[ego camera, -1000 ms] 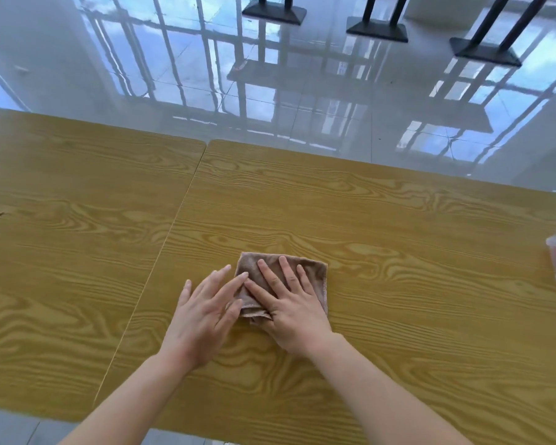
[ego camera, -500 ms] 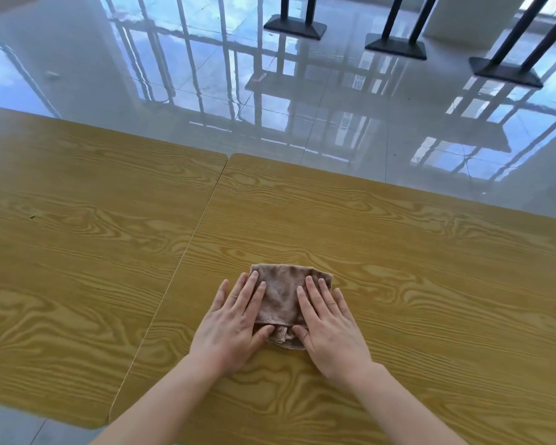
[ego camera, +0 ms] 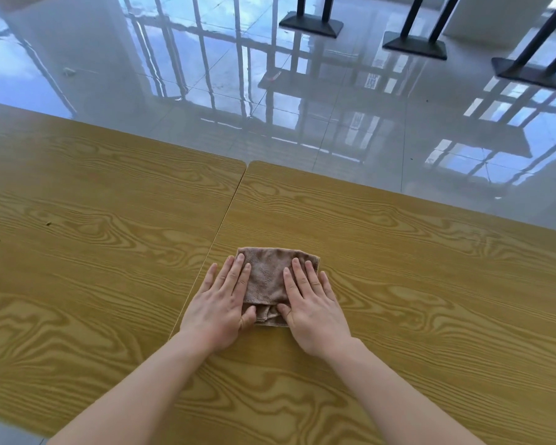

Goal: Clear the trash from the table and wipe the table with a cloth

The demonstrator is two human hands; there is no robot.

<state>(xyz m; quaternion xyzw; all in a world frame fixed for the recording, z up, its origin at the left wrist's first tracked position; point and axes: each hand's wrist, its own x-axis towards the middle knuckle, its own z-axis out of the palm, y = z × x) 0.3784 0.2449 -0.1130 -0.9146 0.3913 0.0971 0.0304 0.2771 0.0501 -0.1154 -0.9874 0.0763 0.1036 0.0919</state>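
While your left hand (ego camera: pixel 219 303) and right hand (ego camera: pixel 315 308) pressed the cloth (ego camera: pixel 265 277), fingers straight, it appeared soft and limp. Its edge suited pinching.

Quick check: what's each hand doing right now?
Left hand: open, fingers flat on the cloth.
Right hand: open, pressing flat on the cloth.

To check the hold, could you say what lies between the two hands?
The brown cloth, in the head view; left hand and right hand each press one side.
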